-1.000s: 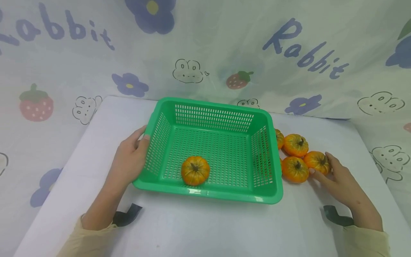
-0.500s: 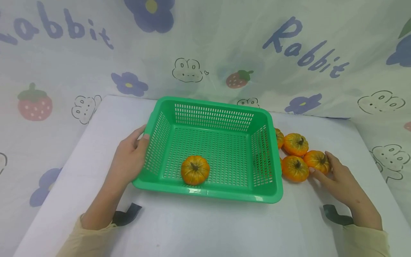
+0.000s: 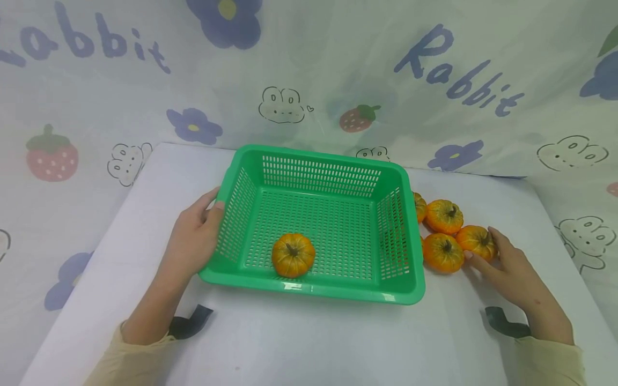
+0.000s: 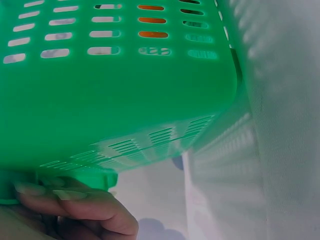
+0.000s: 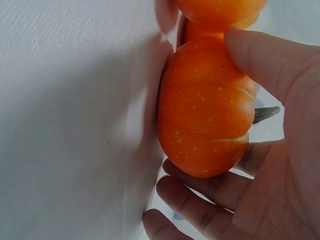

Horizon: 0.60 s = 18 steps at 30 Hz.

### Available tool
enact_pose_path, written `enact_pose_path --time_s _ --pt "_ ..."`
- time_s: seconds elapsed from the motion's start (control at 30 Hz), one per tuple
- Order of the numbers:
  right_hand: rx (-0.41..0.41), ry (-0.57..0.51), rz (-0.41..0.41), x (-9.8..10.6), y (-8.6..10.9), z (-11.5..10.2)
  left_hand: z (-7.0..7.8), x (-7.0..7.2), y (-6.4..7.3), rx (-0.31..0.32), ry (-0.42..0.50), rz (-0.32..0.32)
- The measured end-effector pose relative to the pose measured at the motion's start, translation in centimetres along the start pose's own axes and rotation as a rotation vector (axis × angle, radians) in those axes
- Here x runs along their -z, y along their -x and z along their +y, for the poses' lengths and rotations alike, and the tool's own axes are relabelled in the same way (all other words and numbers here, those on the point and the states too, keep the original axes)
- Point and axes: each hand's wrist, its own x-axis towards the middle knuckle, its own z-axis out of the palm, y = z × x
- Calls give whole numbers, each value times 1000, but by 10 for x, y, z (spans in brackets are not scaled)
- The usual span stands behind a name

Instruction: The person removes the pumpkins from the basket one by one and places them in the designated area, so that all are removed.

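Note:
My left hand (image 3: pixel 193 236) grips the left rim of a green plastic basket (image 3: pixel 309 291); the left wrist view shows its fingers (image 4: pixel 95 205) curled under the edge. Inside, near the front wall, sits one small orange pumpkin (image 3: pixel 293 255). To the right of the basket, my right hand (image 3: pixel 514 276) holds another pumpkin (image 3: pixel 475 242), the rightmost of a group on the white table. In the right wrist view the thumb lies along one side of this pumpkin (image 5: pixel 205 110) and the fingers bend round the other. Its stem points toward the palm.
Beside the held pumpkin are a front pumpkin (image 3: pixel 443 253) and a rear one (image 3: pixel 444 216). Further pumpkins, such as one at the back (image 3: pixel 419 208), are partly hidden behind the basket's right wall. A printed cloth (image 3: pixel 318 64) hangs behind the white table (image 3: pixel 314 343).

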Motion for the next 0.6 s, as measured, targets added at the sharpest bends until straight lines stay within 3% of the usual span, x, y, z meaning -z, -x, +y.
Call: enact_pose_path --time_s 0.6 --pt "-3 0 18 -1 -2 0 -1 0 0 -12 10 3"
